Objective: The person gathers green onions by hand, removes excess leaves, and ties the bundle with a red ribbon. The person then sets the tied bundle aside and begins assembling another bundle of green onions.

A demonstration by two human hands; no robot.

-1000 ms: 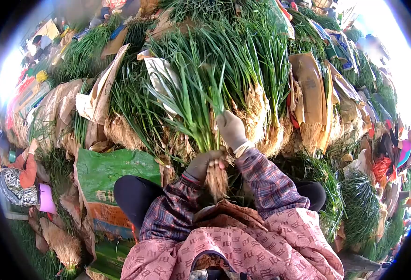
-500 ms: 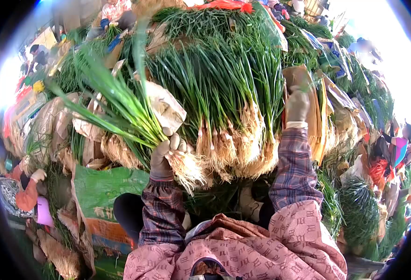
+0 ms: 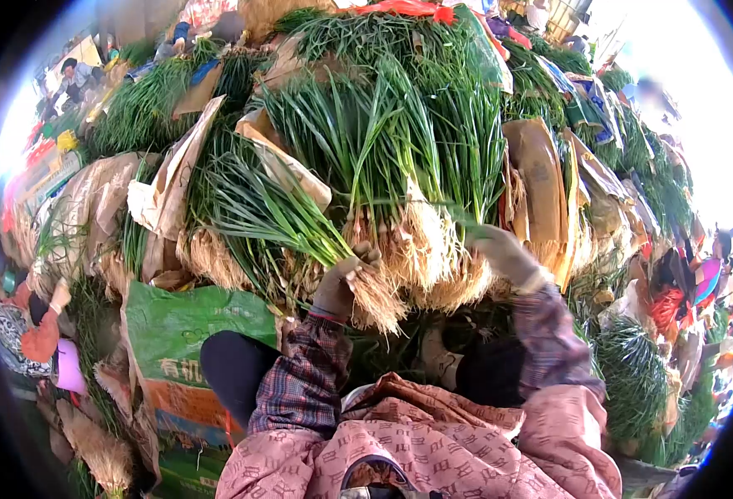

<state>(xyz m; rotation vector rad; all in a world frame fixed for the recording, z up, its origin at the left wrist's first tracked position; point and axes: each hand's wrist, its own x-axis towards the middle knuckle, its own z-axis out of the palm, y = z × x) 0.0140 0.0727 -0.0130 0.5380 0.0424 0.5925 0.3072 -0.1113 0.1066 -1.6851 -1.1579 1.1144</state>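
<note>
My left hand [image 3: 345,287], in a greyish work glove, is closed around the lower stems of a bunch of green garlic [image 3: 279,212]. Its leaves point up and left, and its pale roots hang below my fist. My right hand [image 3: 499,254], gloved too and smeared by motion, is in front of the root ends on the right. A thin blurred green strand trails left from its fingertips, which look closed on it. Just ahead, a wide pile of green garlic [image 3: 387,137] lies with leaves away from me and roots [image 3: 420,241] towards me.
A green and orange printed sack [image 3: 196,328] lies at my left knee. Brown paper sheets [image 3: 537,170] and another paper piece [image 3: 171,187] flank the pile. More bunches [image 3: 632,366] are heaped on the right. Another person's arm [image 3: 42,333] shows at far left.
My left hand has moved right and slightly down, with its bunch swung lower beside the pile. My right hand has come down and left from the brown paper to the root ends.
</note>
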